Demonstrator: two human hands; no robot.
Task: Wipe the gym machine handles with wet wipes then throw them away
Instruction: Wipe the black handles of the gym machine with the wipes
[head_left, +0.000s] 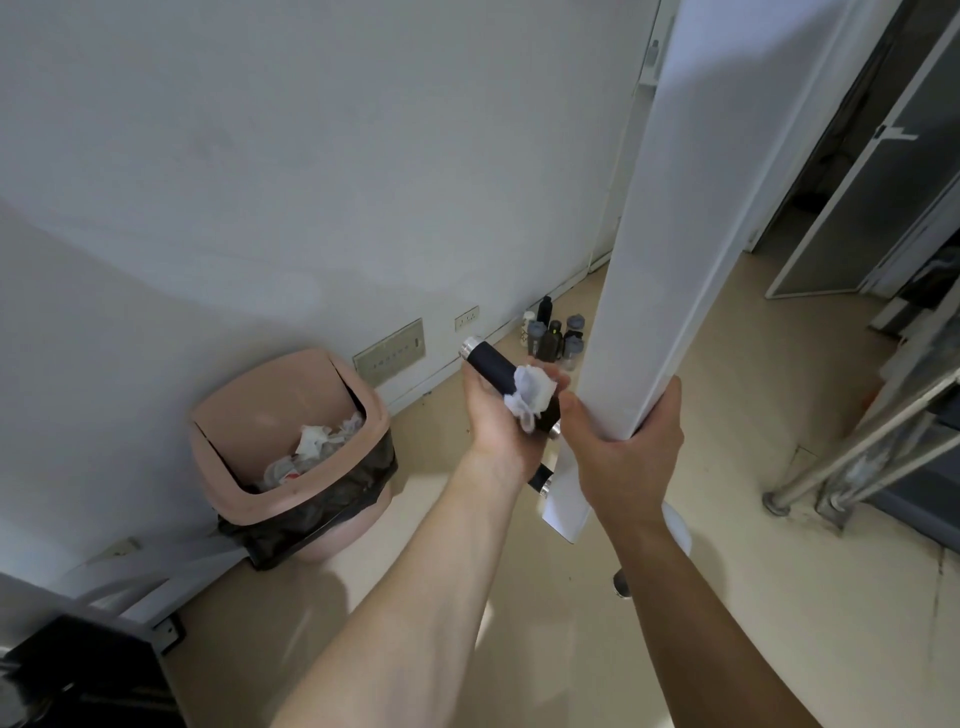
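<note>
A black gym machine handle (491, 368) with silver end caps sticks out to the left of a white machine column (670, 218). My left hand (501, 423) wraps around the handle from below, with a crumpled white wet wipe (531, 393) pressed against the grip. My right hand (623, 452) grips the lower end of the white column. A second handle end (543, 480) shows just below my left wrist.
A pink bin (244, 410) with a black liner and used wipes inside stands by the wall at the left. Several dark bottles (553, 335) stand on the floor by the wall. Metal frame legs (852, 462) are at the right, a dark object (88, 670) at bottom left.
</note>
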